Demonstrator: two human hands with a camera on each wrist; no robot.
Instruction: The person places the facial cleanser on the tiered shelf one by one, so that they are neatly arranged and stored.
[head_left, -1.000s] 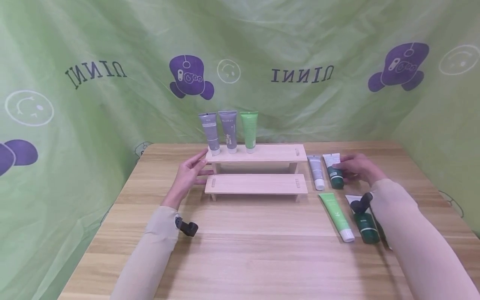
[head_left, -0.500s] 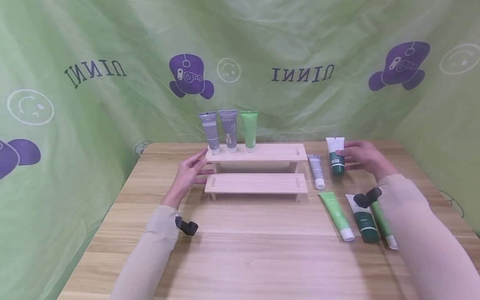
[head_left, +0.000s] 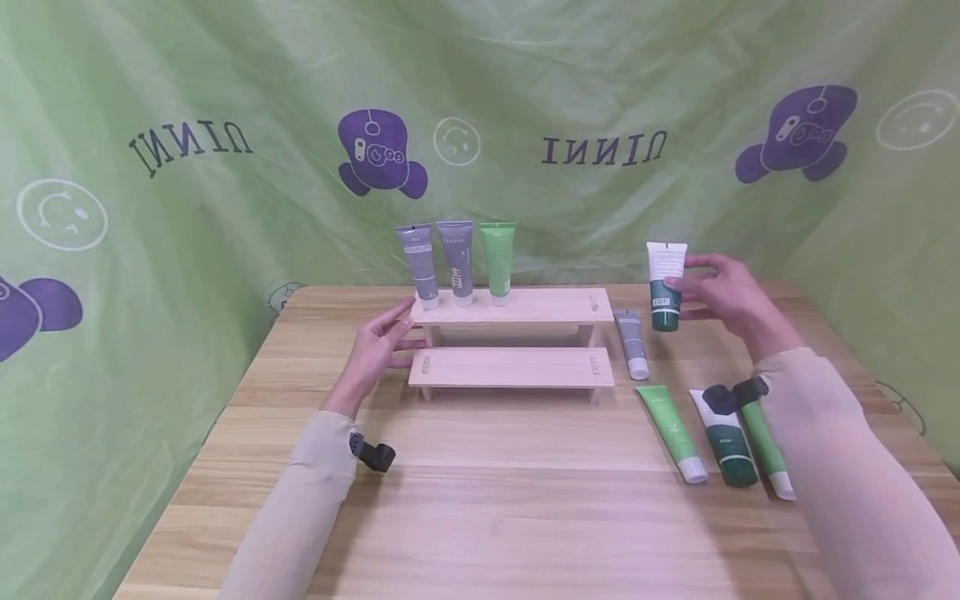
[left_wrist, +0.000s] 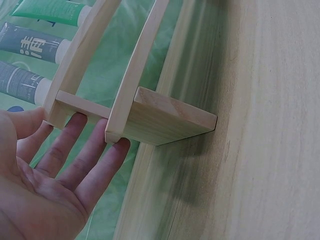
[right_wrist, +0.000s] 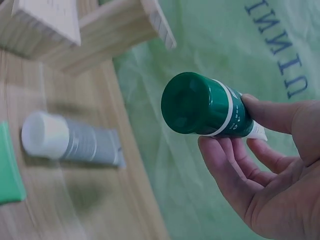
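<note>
My right hand (head_left: pixel 731 296) holds a white-and-green squeeze tube (head_left: pixel 665 287) above the table, cap down, between thumb and fingers. Its dark green cap (right_wrist: pixel 187 104) faces the right wrist camera. At the left end of the two-tier wooden stand (head_left: pixel 512 367), my left hand (head_left: pixel 375 346) grips the boards' ends, thumb at the upper board and fingers (left_wrist: pixel 102 172) along the side. Two grey-purple tubes (head_left: pixel 456 262) and a green tube (head_left: pixel 498 262) stand on their caps on the upper tier. The lower tier holds nothing.
Right of the stand a small grey tube (head_left: pixel 632 346) lies on the wooden table (head_left: pixel 465 517). Nearer lie a light green tube (head_left: pixel 672 433), a white-and-green tube (head_left: pixel 725 437) and another green tube (head_left: pixel 767 450), partly under the right forearm. A green curtain (head_left: pixel 480 75) hangs behind.
My right hand has lifted the white-and-green tube off the table and brought it upright, moving up and back. The left hand and the stand have stayed put.
</note>
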